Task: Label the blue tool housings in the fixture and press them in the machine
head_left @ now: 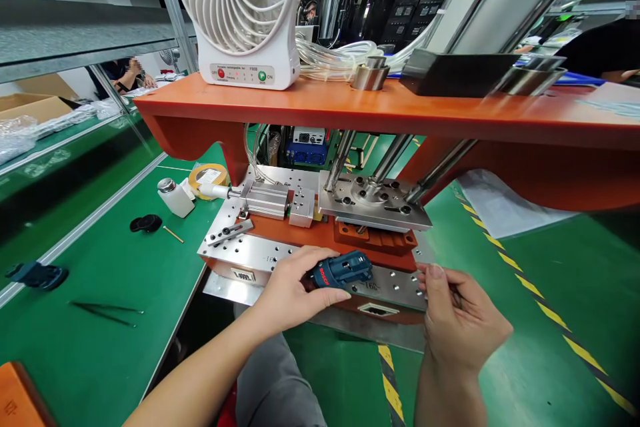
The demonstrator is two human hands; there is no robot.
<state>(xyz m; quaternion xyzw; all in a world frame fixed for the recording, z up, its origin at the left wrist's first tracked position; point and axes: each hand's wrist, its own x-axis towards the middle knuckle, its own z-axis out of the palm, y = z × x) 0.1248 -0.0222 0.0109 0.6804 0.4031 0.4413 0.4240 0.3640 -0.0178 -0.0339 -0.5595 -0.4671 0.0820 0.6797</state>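
Far left on the green table [95, 360], a pair of tweezers [106, 313] and a dark blue moulded part [36, 275] lie well apart from a white dispensing bottle [175, 197] and a roll of tape [207, 180]. Toward the middle, the left hand [293, 287] holds a blue Bosch tool housing [343, 269], its fingers pressed together and curved over the top. The housing sits over the near edge of a steel fixture plate [390, 287] (whether it touches the plate, the view cannot settle). This broad grip looks well suited to keeping the housing steady and square to the plate. To the right, the right hand [460, 323] stands at the plate's right edge, fingers curled; whether they pinch anything, one cannot tell.
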